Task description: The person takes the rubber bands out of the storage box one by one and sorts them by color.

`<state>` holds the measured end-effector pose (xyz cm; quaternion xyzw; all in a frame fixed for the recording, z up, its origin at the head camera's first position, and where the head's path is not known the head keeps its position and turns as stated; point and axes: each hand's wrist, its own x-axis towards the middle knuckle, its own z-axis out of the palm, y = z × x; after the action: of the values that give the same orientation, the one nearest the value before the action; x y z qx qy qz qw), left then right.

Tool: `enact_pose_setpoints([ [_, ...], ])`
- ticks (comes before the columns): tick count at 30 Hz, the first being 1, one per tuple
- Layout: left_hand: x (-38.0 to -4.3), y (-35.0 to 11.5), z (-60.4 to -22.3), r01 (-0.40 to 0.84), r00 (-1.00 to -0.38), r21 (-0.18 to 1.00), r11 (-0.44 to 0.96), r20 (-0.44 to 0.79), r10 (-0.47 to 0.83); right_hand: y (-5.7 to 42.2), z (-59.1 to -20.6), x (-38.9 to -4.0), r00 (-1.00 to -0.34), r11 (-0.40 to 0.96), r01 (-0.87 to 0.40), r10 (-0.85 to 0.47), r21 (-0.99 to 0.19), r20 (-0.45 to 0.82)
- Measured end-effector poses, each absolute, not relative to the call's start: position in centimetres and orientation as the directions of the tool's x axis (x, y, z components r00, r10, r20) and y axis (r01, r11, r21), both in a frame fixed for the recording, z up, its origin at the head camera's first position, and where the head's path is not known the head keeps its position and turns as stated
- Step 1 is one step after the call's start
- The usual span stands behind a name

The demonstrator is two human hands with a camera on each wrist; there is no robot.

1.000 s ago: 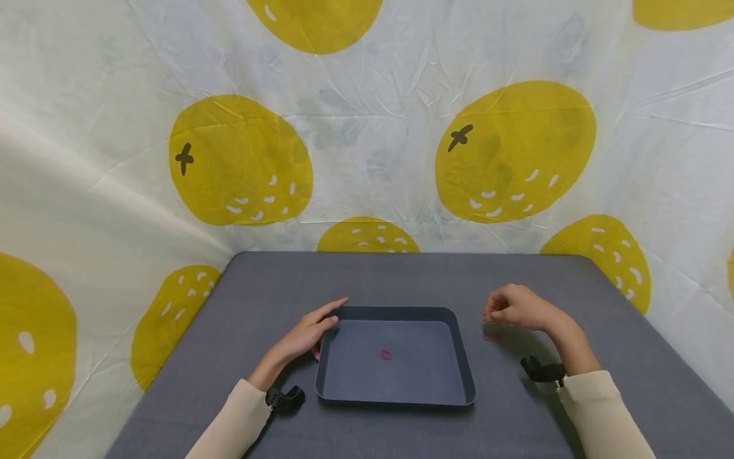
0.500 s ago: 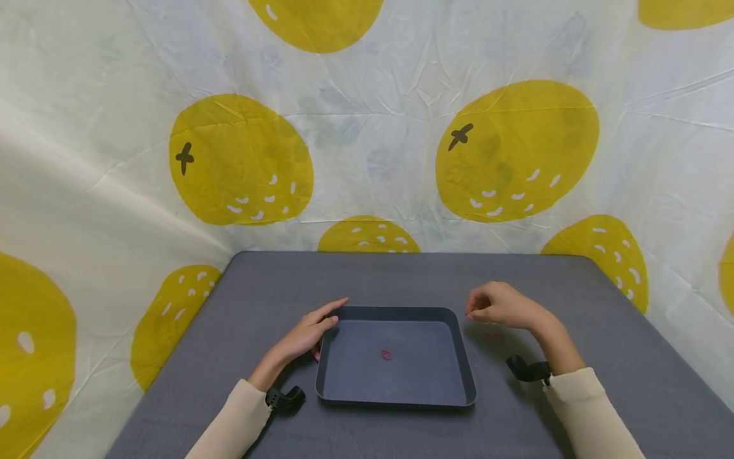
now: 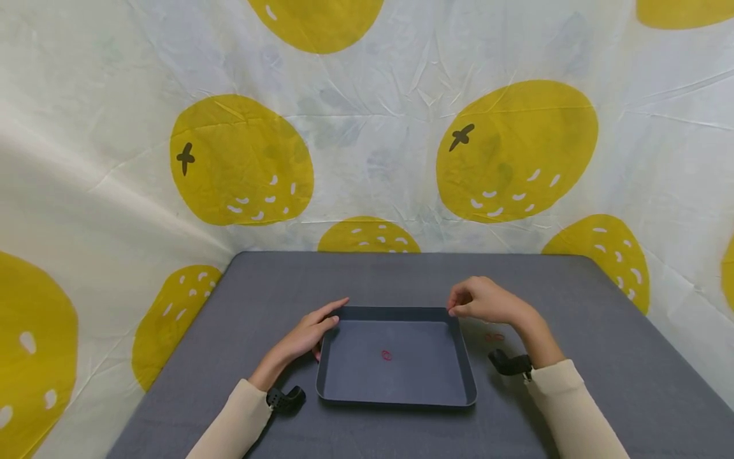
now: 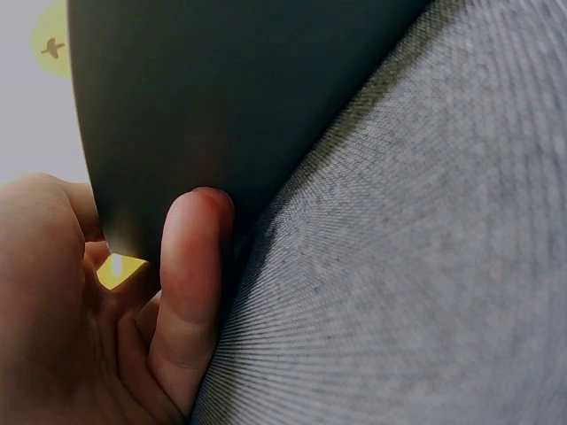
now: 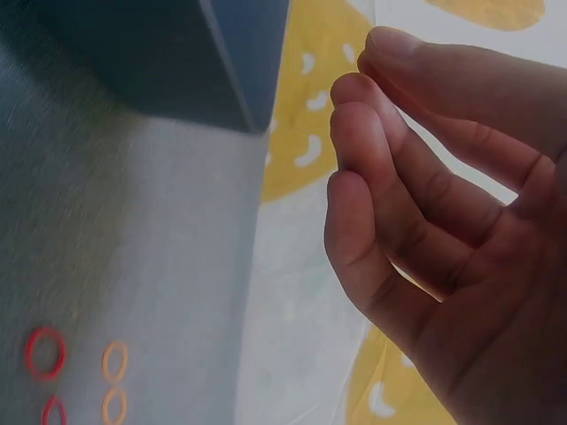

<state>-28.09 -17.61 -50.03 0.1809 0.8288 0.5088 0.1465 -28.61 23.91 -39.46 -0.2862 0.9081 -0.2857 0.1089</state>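
A shallow dark grey tray point(image 3: 395, 366) lies on the table, with a red rubber band point(image 3: 387, 355) on its floor. My left hand point(image 3: 304, 335) grips its far left corner, thumb at the rim; the left wrist view shows a finger point(image 4: 193, 266) against the outer wall point(image 4: 230, 97). At the tray's far right corner, my right hand point(image 3: 484, 301) has thumb and fingertips pinched together. A faint reddish trace at the tips looks like a small rubber band, mostly hidden by the fingers. Red point(image 5: 44, 352) and orange rubber bands point(image 5: 114, 361) lie below this hand in the right wrist view.
Right of the tray, the loose rubber bands point(image 3: 494, 336) form a small group on the grey cloth-covered table point(image 3: 275, 274). A white curtain point(image 3: 373, 166) with yellow fruit prints hangs behind and beside it. Each wrist wears a black camera band point(image 3: 510, 362).
My right hand has moved left from above the loose rubber bands to the tray's far right corner, fingertips still together. The left hand, tray and band inside it have stayed put.
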Motion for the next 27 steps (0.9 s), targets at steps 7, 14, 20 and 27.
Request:
enact_pose_setpoints([
  [7,-28.2,-17.5,-50.0,0.165,-0.89,0.889,0.427,-0.052,0.453,22.0,-39.4,-29.0,-0.805,0.659,-0.455,-0.592,-0.6,-0.039],
  [14,-28.1,-17.3,-49.9,0.161,-0.891,0.893,0.421,-0.051,0.451,19.7,-39.2,-29.2,-0.782,0.637,-0.483,-0.623,-0.601,-0.032],
  [20,-28.3,-17.6,-50.4,0.163,-0.888,0.894,0.417,-0.051,0.456,17.5,-39.1,-29.4,-0.735,0.594,-0.544,-0.678,-0.593,-0.005],
  [27,-28.2,-17.8,-50.2,0.169,-0.886,0.896,0.411,-0.045,0.462,14.8,-39.3,-29.2,-0.695,0.557,-0.574,-0.719,-0.599,-0.003],
])
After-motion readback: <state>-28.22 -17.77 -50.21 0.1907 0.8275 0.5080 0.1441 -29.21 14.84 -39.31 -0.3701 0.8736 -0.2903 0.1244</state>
